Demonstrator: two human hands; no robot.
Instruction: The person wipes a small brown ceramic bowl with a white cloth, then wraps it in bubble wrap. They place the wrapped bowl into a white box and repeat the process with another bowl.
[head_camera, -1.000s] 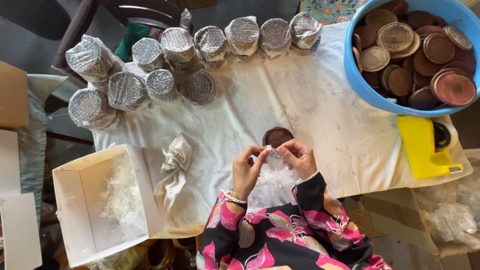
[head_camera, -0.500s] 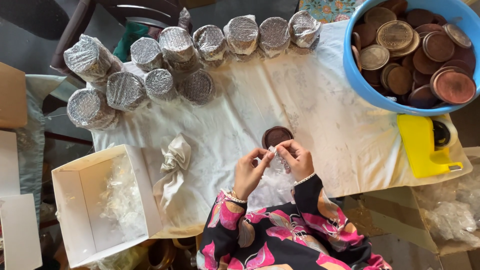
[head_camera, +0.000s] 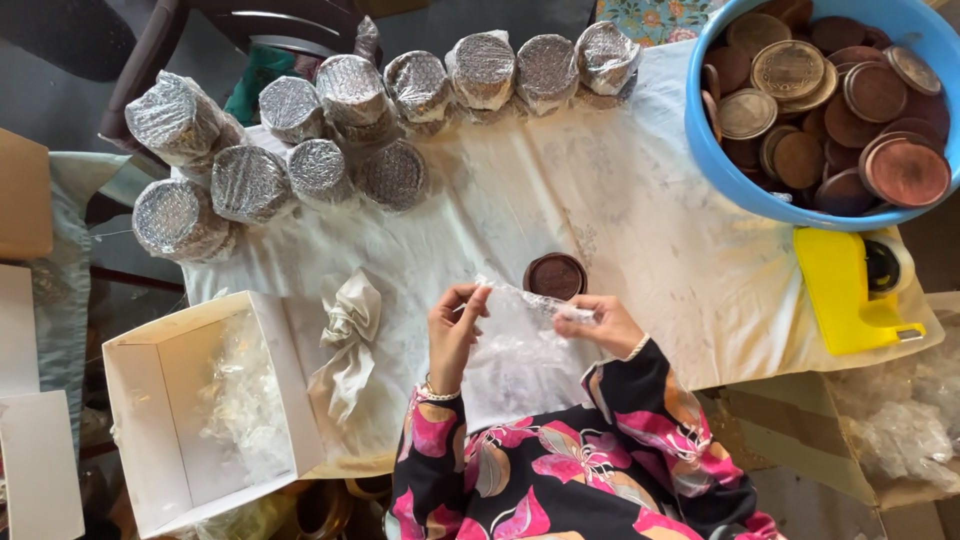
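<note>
Clear plastic, thin and crinkly, is what both hands are busy with: a small see-through bag (head_camera: 515, 335) stretched between them just above the tabletop (head_camera: 640, 250), close to the person's chest. The left hand (head_camera: 452, 335) pinches the bag's upper edge, its grip closed tight on the film with thumb and fingertips. The right hand (head_camera: 600, 325) has its grip closed on the other end of the same edge, fingers curled over it. Just beyond the bag, near the right hand, a round dark brown lid (head_camera: 555, 276) lies flat on the white cloth. Further off stand rows of foil-wrapped round stacks (head_camera: 350, 130). To the right sits a blue tub (head_camera: 720, 170) full of brown and brassy discs, with a yellow tape dispenser (head_camera: 845, 295) beside it. At the left, an open white box (head_camera: 150, 420) holds more clear bags.
</note>
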